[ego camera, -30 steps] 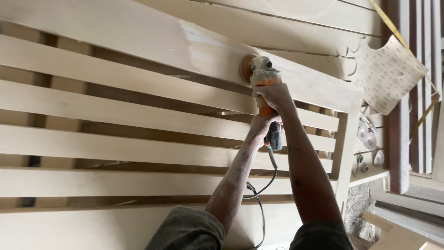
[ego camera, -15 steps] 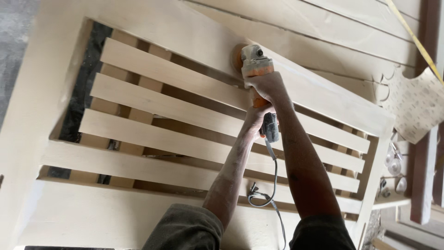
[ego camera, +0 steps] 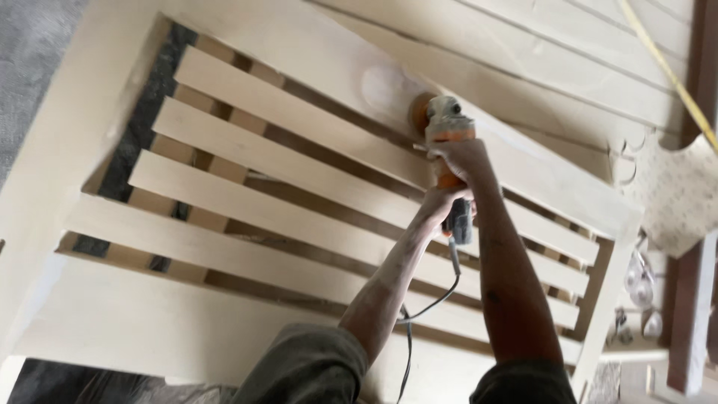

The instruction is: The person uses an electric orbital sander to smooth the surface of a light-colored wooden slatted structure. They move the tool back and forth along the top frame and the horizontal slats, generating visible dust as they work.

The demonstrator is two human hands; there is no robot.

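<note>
Gripping an orange-and-grey sander (ego camera: 446, 150) in both fists, right hand (ego camera: 465, 158) up by its head and left hand (ego camera: 437, 203) on the rear handle, a person smooths the broad top rail (ego camera: 321, 56) of a slatted wooden frame (ego camera: 247, 202) at upper centre; a dull sanded patch (ego camera: 383, 88) shows left of the disc, most of the rail seemingly untouched

You look down on pale wooden planks (ego camera: 568, 45) stacked at twelve to two o'clock, crossed by a yellow tape measure (ego camera: 666, 67). Grey concrete floor (ego camera: 30, 52) shows at ten o'clock, a dark upright post (ego camera: 692, 314) at four. Soft, even light.
</note>
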